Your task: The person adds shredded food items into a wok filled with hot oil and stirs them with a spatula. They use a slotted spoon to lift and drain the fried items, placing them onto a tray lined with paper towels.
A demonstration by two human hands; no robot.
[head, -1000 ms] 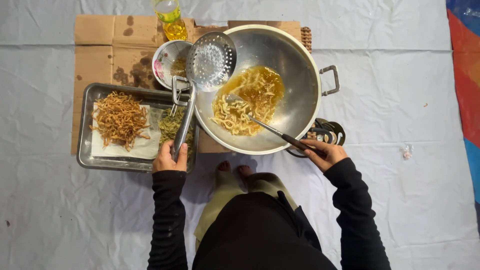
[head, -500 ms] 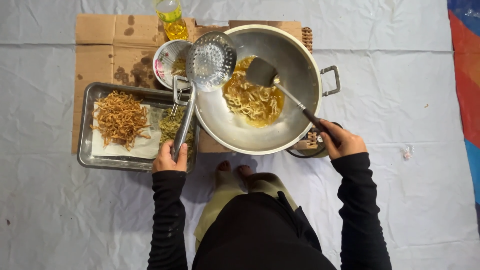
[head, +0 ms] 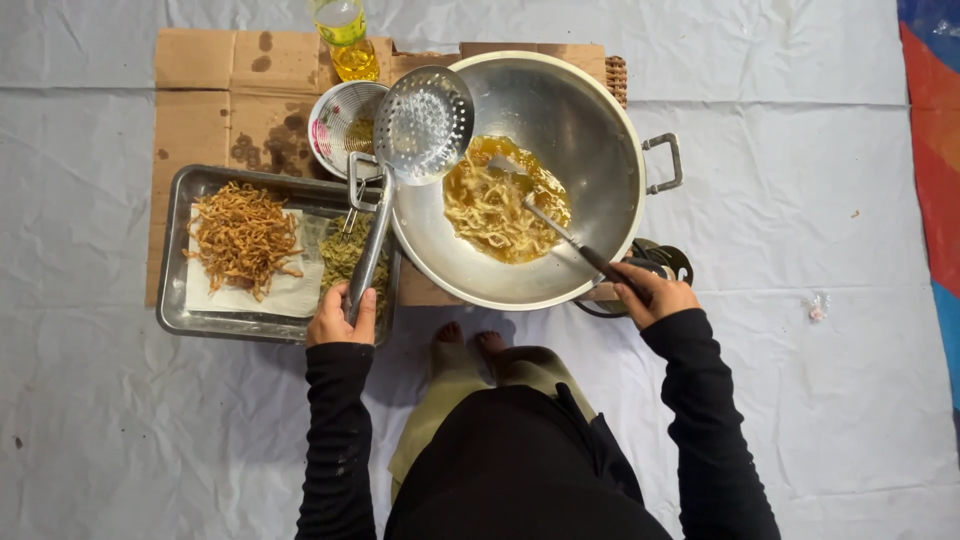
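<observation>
Inside the steel wok (head: 590, 130), pale strips (head: 495, 210) fry in golden oil.

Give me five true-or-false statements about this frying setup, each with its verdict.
1. The left hand holds the skimmer by its handle. True.
2. The spatula in the right hand is raised clear of the wok. False: its blade is down among the strips in the oil.
3. The fried strips on the tray lie on white paper. True.
4. The skimmer is full of strips. False: its perforated bowl looks empty, held over the wok's left rim.
5. The oil bottle lies on its side on the tray. False: it stands on the cardboard, beyond the small bowl.
</observation>
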